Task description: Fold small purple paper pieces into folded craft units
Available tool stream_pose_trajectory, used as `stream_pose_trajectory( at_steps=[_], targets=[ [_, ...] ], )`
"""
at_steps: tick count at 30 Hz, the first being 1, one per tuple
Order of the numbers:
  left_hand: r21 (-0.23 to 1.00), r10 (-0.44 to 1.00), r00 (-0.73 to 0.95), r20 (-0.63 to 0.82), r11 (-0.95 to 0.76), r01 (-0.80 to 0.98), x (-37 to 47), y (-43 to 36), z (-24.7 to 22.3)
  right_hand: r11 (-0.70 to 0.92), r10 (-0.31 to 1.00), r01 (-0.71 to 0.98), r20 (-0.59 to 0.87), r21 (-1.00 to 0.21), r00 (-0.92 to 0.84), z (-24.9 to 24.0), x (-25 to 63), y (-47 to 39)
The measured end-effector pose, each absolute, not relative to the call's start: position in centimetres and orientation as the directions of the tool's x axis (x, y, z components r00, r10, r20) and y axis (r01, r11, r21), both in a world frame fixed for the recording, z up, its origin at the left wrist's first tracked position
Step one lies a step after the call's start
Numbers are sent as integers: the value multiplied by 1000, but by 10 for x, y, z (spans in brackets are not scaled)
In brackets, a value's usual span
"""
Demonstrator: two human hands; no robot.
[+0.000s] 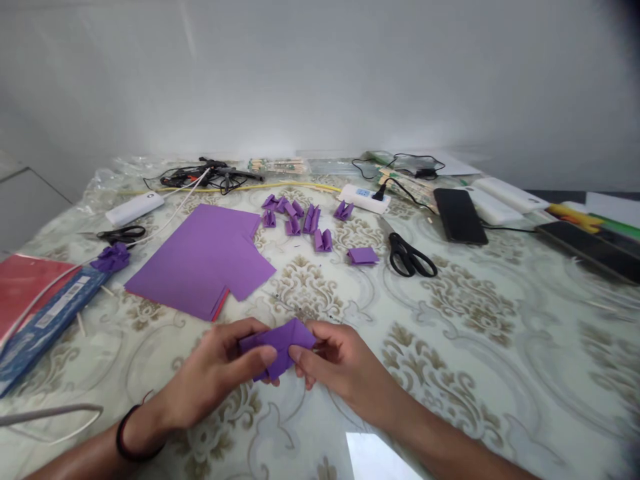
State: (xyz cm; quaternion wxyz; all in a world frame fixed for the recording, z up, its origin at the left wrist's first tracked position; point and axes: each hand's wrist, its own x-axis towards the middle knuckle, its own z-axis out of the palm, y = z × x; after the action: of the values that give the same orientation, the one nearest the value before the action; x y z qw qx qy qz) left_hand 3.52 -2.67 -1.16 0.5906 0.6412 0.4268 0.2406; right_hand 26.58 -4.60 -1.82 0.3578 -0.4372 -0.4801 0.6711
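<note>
Between my two hands is a folded piece of purple paper point(286, 339), held just above the patterned tablecloth. My left hand point(225, 363) pinches its left side, thumb on top and fingers beneath. On the right side, my right hand point(335, 357) grips it with the thumb pressed on the front face. Beyond my hands lie several small folded purple paper pieces point(311, 219), with one flatter folded piece point(363, 256) apart from them. A stack of purple paper sheets point(193, 253) rests to the left, a red edge showing under it.
Black-handled scissors point(410, 257) lie right of the folded pieces, near a black phone point(460, 217). A white power strip point(365, 197) and tangled black cables point(215, 175) are along the back. At left are a crumpled purple paper flower point(111, 257), another pair of scissors point(123, 234) and a blue packet point(45, 327).
</note>
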Motion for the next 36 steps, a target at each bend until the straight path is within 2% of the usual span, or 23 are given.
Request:
stream_pose_trajectory(
  at_steps=[3, 7, 11, 20, 24, 28, 36],
  targets=[
    [939, 748, 569, -341, 240, 247, 43, -27, -6, -274, 898, -62, -232, -960, -374, -20, 266, -47],
    [924, 706, 605, -368, 353, 149, 46, -28, -9, -278, 891, -97, -219, -956, -397, -22, 266, -47],
    [910, 700, 600, -387, 396, 124, 47, -28, -10, -293, 882, -115, -222, -949, -415, -21, 266, -46],
    [908, 706, 572, -418, 349, 232, 46, -30, -10, -291, 876, -115, -216, -950, -431, -22, 264, -48],
    [932, 729, 583, -358, 321, 172, 46, -29, -8, -266, 893, -96, -208, -959, -399, -22, 265, -48],
    [958, 802, 524, -286, 259, 126, 46, -25, -6, -254, 908, -32, -227, -967, -351, -20, 267, -47],
    [952, 806, 508, -305, 251, 173, 43, -23, -13, -248, 918, 16, -240, -969, -316, -21, 265, -46]
  ],
)
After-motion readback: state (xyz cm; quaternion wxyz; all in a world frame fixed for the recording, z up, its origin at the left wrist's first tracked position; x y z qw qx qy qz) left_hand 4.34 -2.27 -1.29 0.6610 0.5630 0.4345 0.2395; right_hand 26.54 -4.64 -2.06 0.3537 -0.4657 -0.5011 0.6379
